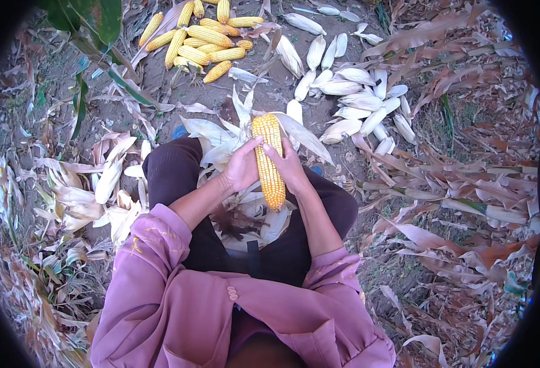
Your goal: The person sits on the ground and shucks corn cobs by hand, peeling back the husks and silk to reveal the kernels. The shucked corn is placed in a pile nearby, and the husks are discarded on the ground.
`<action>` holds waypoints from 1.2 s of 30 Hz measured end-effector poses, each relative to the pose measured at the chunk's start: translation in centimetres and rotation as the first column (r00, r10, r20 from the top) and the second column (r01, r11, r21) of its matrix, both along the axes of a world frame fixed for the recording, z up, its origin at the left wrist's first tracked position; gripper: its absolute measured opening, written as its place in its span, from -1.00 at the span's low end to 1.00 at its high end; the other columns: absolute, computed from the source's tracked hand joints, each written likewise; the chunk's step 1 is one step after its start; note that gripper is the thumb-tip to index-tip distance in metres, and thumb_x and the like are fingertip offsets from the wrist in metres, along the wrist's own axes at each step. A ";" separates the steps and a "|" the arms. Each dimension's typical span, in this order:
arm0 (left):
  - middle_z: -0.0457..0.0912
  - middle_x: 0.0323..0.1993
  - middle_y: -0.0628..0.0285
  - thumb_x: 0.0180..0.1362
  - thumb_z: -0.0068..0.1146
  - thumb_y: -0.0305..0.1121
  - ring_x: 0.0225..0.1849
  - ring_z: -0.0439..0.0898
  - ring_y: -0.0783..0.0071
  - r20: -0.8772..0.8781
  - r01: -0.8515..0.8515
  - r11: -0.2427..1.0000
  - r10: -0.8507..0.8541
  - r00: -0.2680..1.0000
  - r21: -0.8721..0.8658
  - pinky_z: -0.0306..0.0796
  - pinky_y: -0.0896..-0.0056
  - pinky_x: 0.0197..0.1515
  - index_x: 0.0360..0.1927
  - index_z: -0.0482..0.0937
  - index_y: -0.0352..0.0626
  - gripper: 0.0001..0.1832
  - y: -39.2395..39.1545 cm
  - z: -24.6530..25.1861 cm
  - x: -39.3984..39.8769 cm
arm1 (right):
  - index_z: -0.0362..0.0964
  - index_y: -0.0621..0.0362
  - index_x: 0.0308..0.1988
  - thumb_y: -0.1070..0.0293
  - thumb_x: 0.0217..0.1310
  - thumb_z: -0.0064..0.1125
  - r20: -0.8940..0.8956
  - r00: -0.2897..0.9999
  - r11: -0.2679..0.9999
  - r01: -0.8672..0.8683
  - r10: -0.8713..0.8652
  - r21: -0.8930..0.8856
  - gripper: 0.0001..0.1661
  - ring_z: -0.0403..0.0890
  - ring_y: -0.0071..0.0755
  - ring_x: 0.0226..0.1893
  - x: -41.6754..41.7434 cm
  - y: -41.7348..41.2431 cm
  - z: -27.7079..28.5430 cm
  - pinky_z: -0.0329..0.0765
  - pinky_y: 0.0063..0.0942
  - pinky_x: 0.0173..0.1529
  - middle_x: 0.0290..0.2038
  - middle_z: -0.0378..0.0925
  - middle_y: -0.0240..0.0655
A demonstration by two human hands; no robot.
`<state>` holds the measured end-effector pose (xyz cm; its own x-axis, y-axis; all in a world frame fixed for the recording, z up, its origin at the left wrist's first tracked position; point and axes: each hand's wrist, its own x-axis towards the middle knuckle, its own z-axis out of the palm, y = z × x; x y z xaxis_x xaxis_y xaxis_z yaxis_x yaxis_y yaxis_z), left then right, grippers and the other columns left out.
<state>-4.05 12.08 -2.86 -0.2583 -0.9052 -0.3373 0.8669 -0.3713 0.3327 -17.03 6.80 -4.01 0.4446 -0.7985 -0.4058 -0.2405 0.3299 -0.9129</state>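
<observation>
Between my two hands, over my lap, is a yellow ear of corn (270, 170), its kernels bare and its tapered tip pointing towards me. My left hand (287, 162) grips its right side, the thumb lying across the kernels. On the other side my right hand (244, 162) holds it near the upper end, thumb on the cob's edge. Pale husk leaves (299, 131) spread out from the far end of the ear to the right, and more husks (214, 138) fan out behind my right hand. Loose husks (274, 225) also lie between my legs.
Husked yellow ears (210, 36) lie piled on the soil at the top. Ears still in pale husks (355, 101) are heaped at the upper right. Discarded husks (74, 202) cover the ground at left. Dry stalks and leaves (472, 207) line the right; a green corn leaf (106, 20) hangs upper left.
</observation>
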 end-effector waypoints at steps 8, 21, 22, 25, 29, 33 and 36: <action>0.56 -0.30 0.26 -0.01 0.26 -0.31 -0.30 0.57 0.48 0.290 -0.094 0.969 0.025 0.957 0.228 0.47 0.42 -0.21 -0.15 0.45 -0.18 -0.64 2.1 -1.3 -1.0 | 0.10 0.31 0.13 0.23 -0.19 0.30 -0.126 0.992 0.961 -0.064 0.031 -0.270 -0.11 0.52 -0.20 -0.10 -0.2 5.6 1.0 0.43 -0.39 -0.03 -0.11 0.45 -0.02; 0.43 -0.69 0.23 0.23 -0.14 -0.39 -0.50 0.55 0.31 0.482 0.146 0.968 -0.230 0.846 0.205 0.49 0.30 -0.44 -0.26 0.38 -0.34 -0.81 1.2 0.3 3.0 | 0.07 0.17 0.09 0.06 -0.25 0.22 -0.416 0.881 0.878 -0.369 0.226 -0.305 -0.11 0.55 0.13 -0.27 -3.2 11.2 3.7 0.47 -0.16 -0.19 -0.28 0.50 0.10; 0.31 -0.75 0.29 0.32 -0.33 -0.26 -0.61 0.45 0.33 0.505 0.072 0.964 -0.196 0.841 0.255 0.46 0.29 -0.37 -0.29 0.36 -0.29 -0.70 0.8 1.3 2.4 | 0.07 0.17 0.09 0.06 -0.25 0.22 -0.426 0.881 0.891 -0.348 0.205 -0.292 -0.12 0.55 0.14 -0.27 -3.3 11.2 3.8 0.47 -0.16 -0.19 -0.29 0.50 0.10; 0.17 -0.80 0.35 0.34 -0.40 -0.20 -0.69 0.29 0.42 0.399 -0.080 0.979 -0.003 0.917 0.190 0.41 0.26 -0.25 -0.38 0.34 -0.22 -0.65 0.4 2.5 2.0 | 0.08 0.19 0.06 0.09 -0.25 0.23 -0.428 0.892 0.915 -0.287 0.147 -0.284 -0.14 0.55 0.14 -0.29 -3.1 11.2 4.1 0.47 -0.16 -0.18 -0.32 0.51 0.10; 0.01 -0.86 0.41 0.35 -0.43 -0.19 -0.76 0.12 0.50 0.363 -0.157 0.980 0.102 0.926 0.123 0.38 0.27 -0.24 -0.44 0.32 -0.16 -0.64 0.4 2.5 1.6 | 0.10 0.23 0.04 0.13 -0.26 0.26 -0.389 0.916 0.922 -0.229 0.095 -0.313 -0.16 0.55 0.14 -0.29 -3.1 11.4 5.3 0.46 -0.17 -0.17 -0.31 0.51 0.11; 0.00 -0.87 0.40 0.35 -0.49 -0.22 -0.82 0.06 0.49 0.326 -0.210 0.974 0.172 0.930 0.086 0.36 0.31 -0.41 -0.41 0.27 -0.22 -0.65 0.3 2.7 1.2 | 0.16 0.27 -0.03 0.19 -0.16 0.22 -0.326 0.945 0.903 -0.160 0.024 -0.398 -0.31 0.59 -0.01 -0.38 -3.4 11.9 4.9 0.50 -0.24 -0.25 -0.33 0.51 0.01; -0.01 -0.92 0.40 0.36 -0.50 -0.26 -0.87 -0.02 0.53 -0.427 -0.374 0.927 0.349 0.834 0.029 0.08 0.52 -0.64 -0.44 0.31 -0.19 -0.64 -0.1 2.4 2.5 | 0.21 0.29 -0.09 0.27 0.01 0.10 0.289 0.940 0.978 0.145 -0.183 0.147 -0.51 0.59 -0.22 -0.47 -3.0 12.5 3.5 0.54 -0.35 -0.37 -0.40 0.49 -0.14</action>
<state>-1.50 11.96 -0.42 -0.0142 -0.9752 -0.2210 0.9968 0.0036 -0.0800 -20.04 19.32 -0.50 0.4277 -0.8235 -0.3727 0.1050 0.4548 -0.8844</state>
